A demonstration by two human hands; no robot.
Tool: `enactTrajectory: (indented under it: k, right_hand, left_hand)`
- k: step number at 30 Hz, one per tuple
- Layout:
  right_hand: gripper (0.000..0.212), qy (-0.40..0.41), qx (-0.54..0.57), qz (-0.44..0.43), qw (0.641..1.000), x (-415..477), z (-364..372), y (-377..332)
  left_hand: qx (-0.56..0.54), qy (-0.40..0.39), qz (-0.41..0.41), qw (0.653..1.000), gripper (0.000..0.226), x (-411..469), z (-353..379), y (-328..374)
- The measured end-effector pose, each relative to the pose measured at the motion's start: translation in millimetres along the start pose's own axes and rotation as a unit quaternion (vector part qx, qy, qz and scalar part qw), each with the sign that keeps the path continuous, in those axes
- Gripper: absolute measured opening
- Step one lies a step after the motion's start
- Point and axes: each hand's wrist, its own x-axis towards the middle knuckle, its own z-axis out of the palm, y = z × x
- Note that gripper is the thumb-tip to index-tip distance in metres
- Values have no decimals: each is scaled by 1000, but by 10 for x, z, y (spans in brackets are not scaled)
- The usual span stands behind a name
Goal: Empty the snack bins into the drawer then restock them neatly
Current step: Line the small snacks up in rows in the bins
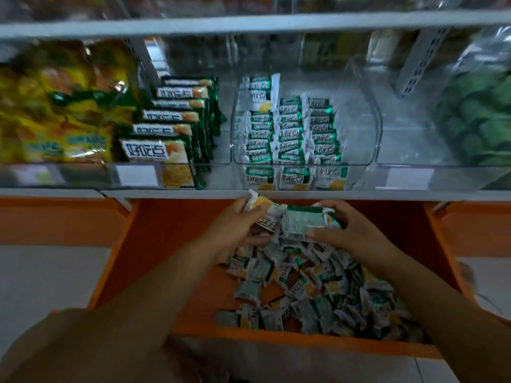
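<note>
An open orange drawer (154, 261) below the shelf holds a loose heap of small green-and-white snack packets (312, 288). Above it, a clear plastic bin (367, 111) on the shelf carries three neat rows of the same packets (290, 134). My left hand (235, 228) grips a few packets over the heap, just under the shelf edge. My right hand (340, 230) holds the other end of the same small bunch of packets (298, 219), fingers curled round it.
Left of the bin stand larger green biscuit packs (177, 125) in a row and yellow bags (55, 106). A clear bag of green items (481, 117) sits at the right. The grey shelf edge (304, 194) runs right above my hands.
</note>
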Motion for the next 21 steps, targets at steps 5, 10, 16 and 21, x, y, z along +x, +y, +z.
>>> enactTrajectory:
  k: [5, 10, 16, 21]
  right_hand:
    - [63, -9, -47, -71, 996, 4, 139, -450]
    - [56, -49, 19, -70, 996, 84, 130, -672]
    - [40, 31, 140, -42, 989, 337, 116, -668]
    - [25, 38, 195, -79, 977, 472, 218, -886]
  left_hand:
    - [-17, -47, 40, 998, 110, -296, 99, 248]
    - [-112, -5, 97, 989, 104, -294, -182, 386]
    - [-53, 89, 142, 984, 105, -273, -455, 614]
    - [-78, 90, 155, 981, 117, -238, -458, 768]
